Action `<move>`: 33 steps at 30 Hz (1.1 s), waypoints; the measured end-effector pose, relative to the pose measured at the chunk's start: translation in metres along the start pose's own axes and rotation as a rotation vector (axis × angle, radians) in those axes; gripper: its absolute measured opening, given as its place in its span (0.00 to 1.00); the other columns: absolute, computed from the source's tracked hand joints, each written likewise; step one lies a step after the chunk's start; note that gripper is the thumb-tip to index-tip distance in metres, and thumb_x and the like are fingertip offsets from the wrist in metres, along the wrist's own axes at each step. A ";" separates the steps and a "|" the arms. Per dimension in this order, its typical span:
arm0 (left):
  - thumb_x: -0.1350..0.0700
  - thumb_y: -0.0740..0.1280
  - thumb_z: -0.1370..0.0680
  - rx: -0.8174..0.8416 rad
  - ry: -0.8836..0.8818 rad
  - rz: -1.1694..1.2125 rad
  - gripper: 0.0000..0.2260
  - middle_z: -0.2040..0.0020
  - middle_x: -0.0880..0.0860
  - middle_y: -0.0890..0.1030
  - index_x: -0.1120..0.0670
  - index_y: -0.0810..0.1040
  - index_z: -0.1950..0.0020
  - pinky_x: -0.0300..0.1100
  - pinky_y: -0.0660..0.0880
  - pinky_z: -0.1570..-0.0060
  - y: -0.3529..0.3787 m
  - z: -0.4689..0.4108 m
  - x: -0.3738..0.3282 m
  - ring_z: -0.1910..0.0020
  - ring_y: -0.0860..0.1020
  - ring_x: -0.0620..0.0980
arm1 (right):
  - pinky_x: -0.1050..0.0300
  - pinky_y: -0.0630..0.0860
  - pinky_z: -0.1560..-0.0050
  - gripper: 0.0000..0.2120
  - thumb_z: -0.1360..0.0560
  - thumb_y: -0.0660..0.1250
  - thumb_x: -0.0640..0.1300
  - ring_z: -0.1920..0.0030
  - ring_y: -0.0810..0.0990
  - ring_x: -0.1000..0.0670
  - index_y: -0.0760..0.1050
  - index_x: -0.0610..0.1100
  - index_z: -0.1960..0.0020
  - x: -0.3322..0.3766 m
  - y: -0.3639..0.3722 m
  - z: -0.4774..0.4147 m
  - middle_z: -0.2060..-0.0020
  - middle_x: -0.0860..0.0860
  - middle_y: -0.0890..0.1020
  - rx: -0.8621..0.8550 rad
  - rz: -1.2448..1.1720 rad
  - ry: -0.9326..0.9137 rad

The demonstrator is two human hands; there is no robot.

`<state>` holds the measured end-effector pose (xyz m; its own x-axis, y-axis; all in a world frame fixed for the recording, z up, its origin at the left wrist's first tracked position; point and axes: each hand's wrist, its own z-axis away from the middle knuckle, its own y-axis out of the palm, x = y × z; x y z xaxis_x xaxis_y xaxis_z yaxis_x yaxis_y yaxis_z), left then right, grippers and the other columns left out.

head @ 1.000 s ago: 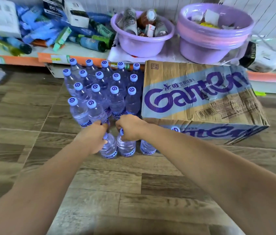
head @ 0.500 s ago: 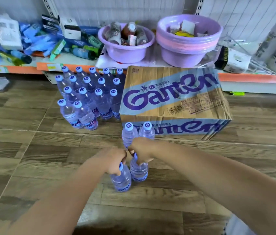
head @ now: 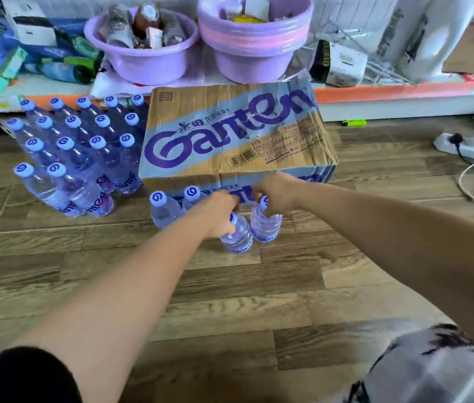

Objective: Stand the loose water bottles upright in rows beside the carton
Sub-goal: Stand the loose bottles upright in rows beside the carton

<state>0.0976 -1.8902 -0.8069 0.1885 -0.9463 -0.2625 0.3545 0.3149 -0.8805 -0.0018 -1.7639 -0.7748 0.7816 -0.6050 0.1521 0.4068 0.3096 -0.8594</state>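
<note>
Our left hand and right hand clasp two bottles by their necks at the carton's six o'clock. Next, we'd stand them upright in line.

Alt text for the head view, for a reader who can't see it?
The left hand holds one clear plastic water bottle by its neck and the right hand holds a second bottle, in front of a brown cardboard carton on a plank floor. Two more bottles stand to their left; rows of upright bottles fill the carton's left side.
</note>
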 end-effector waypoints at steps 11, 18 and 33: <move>0.57 0.68 0.28 -0.135 -0.017 -0.138 0.08 0.55 0.55 0.67 0.59 0.78 0.52 0.52 0.76 0.49 -0.003 -0.053 0.007 0.50 0.77 0.61 | 0.58 0.69 0.56 0.20 0.27 0.68 0.43 0.42 0.77 0.43 0.73 0.41 0.36 -0.022 0.016 -0.018 0.40 0.43 0.76 -0.162 -0.144 0.119; 0.57 0.67 0.27 -0.136 0.006 -0.112 0.12 0.53 0.57 0.70 0.58 0.78 0.45 0.51 0.76 0.48 -0.004 -0.057 0.021 0.50 0.76 0.61 | 0.55 0.71 0.54 0.19 0.26 0.66 0.40 0.44 0.77 0.39 0.70 0.38 0.36 -0.011 0.025 -0.037 0.38 0.40 0.72 -0.245 -0.156 0.164; 0.53 0.58 0.25 -0.521 0.294 -0.292 0.14 0.57 0.54 0.83 0.58 0.79 0.47 0.43 0.76 0.53 -0.036 0.003 0.060 0.54 0.82 0.55 | 0.46 0.72 0.45 0.22 0.23 0.63 0.52 0.36 0.73 0.40 0.65 0.42 0.34 0.039 -0.021 -0.046 0.36 0.43 0.72 -0.347 0.072 0.136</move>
<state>0.0990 -1.9583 -0.7897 -0.1316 -0.9912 -0.0160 -0.1501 0.0359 -0.9880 -0.0015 -1.8275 -0.7730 0.7229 -0.6899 0.0387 0.1503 0.1023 -0.9833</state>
